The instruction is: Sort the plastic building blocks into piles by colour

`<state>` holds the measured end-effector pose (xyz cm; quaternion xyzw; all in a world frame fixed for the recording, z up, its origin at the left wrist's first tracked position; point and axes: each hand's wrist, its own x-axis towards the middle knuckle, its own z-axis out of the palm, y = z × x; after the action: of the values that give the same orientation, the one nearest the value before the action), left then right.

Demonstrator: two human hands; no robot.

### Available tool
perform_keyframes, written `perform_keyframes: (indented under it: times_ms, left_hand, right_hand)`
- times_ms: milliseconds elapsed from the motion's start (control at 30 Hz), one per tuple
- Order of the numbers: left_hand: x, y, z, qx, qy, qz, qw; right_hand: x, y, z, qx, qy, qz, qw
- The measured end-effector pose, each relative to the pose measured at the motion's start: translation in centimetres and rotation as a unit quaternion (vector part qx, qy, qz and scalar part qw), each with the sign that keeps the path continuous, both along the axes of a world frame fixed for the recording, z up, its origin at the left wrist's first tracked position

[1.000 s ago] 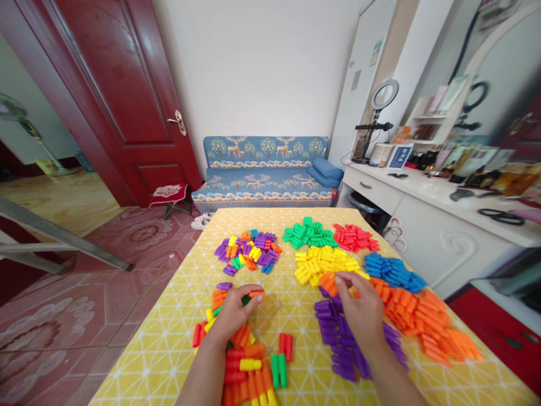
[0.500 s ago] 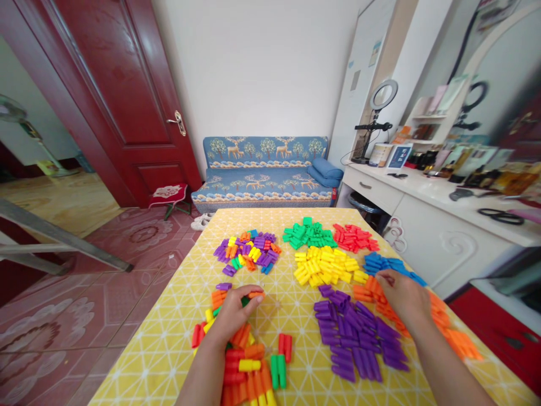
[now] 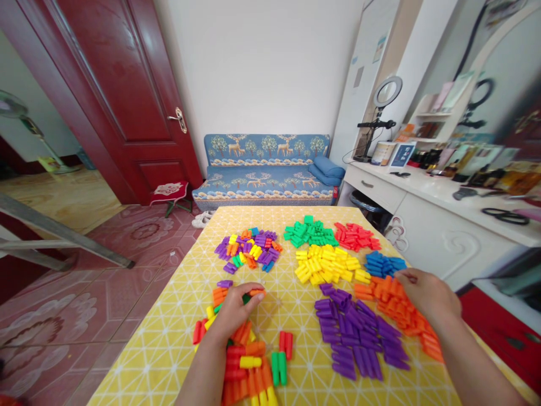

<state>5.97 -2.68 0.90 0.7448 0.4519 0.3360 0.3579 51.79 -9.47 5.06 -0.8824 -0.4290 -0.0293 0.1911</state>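
My left hand [image 3: 237, 307] pinches an orange plastic block [image 3: 257, 292] between thumb and fingers, above a mixed heap of red, orange, yellow and green blocks [image 3: 240, 389]. Over the right side of the table is my right hand [image 3: 429, 296], its fingers pressed together at the edge of the orange pile [image 3: 395, 301]. Whatever it may hold is hidden. Just beyond its fingertips lie the blue blocks [image 3: 382, 263]. Purple blocks [image 3: 359, 332] spread out between the hands. A red double-tube block [image 3: 285, 344] and a green one [image 3: 279, 368] lie beside the mixed heap.
Yellow blocks [image 3: 329, 265], green blocks [image 3: 308, 232] and red blocks [image 3: 357, 237] form piles farther back. Another mixed pile [image 3: 249, 248] lies at the back left. The yellow-patterned tablecloth [image 3: 169, 338] covers the table. A white dresser [image 3: 456, 220] stands at the right.
My right hand has shifted to the right across the orange pile, uncovering more of the blue and orange blocks. My left hand stays in place with its orange block.
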Motion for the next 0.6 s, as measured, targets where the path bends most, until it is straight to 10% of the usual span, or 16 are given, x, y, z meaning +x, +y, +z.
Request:
perform_keyframes:
  times_ms: [600]
  left_hand:
    - [0.0,-0.1,0.1,-0.008,0.002,-0.005,1.0]
  right_hand:
    - [1.7,-2.2,-0.5,0.003,0.004,-0.058,0.998]
